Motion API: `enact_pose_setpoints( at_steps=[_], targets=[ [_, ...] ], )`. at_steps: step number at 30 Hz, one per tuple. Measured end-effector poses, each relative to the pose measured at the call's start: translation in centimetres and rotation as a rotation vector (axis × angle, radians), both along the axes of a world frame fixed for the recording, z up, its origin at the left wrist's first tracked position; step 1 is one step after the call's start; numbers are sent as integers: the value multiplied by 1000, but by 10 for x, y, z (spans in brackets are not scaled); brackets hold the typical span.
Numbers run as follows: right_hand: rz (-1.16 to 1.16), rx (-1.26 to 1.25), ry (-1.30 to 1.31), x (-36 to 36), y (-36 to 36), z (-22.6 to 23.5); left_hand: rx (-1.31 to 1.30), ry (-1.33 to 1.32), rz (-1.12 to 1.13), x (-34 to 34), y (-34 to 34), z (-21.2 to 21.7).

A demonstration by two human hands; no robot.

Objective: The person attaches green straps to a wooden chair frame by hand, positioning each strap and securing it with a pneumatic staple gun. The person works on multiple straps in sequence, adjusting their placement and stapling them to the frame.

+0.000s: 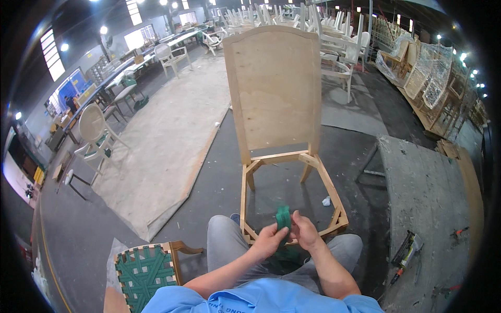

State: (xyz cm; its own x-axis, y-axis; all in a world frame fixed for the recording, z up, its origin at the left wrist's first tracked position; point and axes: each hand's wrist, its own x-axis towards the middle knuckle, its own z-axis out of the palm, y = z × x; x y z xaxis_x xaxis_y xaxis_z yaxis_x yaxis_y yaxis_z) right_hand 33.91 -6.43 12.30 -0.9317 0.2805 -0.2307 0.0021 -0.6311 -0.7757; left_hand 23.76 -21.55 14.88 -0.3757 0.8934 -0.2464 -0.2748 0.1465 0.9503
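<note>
A folded bundle of green webbing strap stands up from my left hand, whose thumb and fingers are closed on it. My right hand is just right of the strap, fingers partly stretched and apart; whether they touch it I cannot tell. More green strap lies dark and partly hidden below my hands, between my knees. Ahead of me stands a bare wooden chair frame with an open seat and a tall plywood back panel. Its front seat rail is partly behind my hands.
At my left is a wooden seat frame woven with green webbing. A grey work board on the right bears a staple gun and other tools. Cardboard sheeting covers floor on the left, near a round-backed chair.
</note>
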Motion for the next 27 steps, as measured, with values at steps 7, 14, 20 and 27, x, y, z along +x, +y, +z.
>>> enact_pose_setpoints(
  at_steps=[7,14,20,27],
  targets=[
    [-285,220,-97,-2,-8,29,-93,158,-107,21,-4,-27],
    [-277,531,-83,12,-22,38,-36,-387,-29,-24,0,-9],
    [-249,883,-106,18,-23,35,-3,-354,166,-37,16,12],
    [-126,527,-228,25,-21,33,-14,-276,160,-50,22,23]
  ],
)
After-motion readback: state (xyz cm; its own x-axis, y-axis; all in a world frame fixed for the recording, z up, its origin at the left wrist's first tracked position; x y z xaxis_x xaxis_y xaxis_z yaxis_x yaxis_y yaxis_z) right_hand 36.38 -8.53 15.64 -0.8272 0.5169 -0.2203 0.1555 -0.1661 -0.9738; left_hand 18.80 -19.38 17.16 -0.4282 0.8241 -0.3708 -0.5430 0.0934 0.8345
